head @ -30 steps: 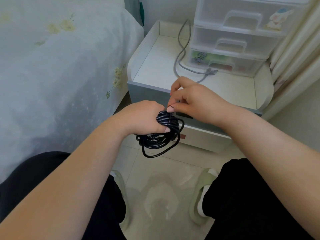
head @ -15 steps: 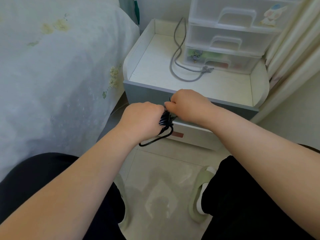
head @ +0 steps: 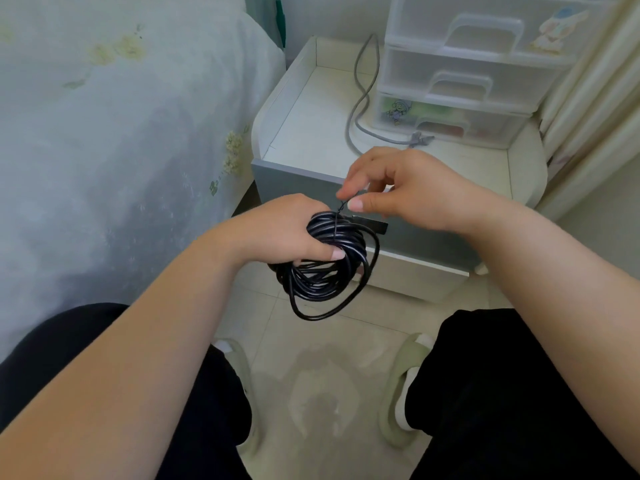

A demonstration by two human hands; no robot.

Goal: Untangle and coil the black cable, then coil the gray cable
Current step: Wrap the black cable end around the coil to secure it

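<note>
The black cable (head: pixel 325 271) is wound into a bundle of several loops, held in front of the nightstand. My left hand (head: pixel 291 230) grips the top of the bundle, thumb across the strands. My right hand (head: pixel 401 192) pinches a thin black tie (head: pixel 341 211) that wraps over the coil, thumb and forefinger closed on its end just above the bundle. One loose loop hangs below. The gray cable (head: pixel 363 112) lies uncoiled on the nightstand top, its plug end by the bottom drawer of the plastic unit.
The white nightstand (head: pixel 304 133) has raised side walls and a gray drawer front. A translucent plastic drawer unit (head: pixel 460 71) stands at its back right. A bed (head: pixel 114 133) fills the left. My knees and slippers (head: pixel 401 389) are below, on tiled floor.
My hands have lifted and drawn apart; the coil hangs open below my left hand again, and my right hand has pulled the thin tie up from the bundle.
</note>
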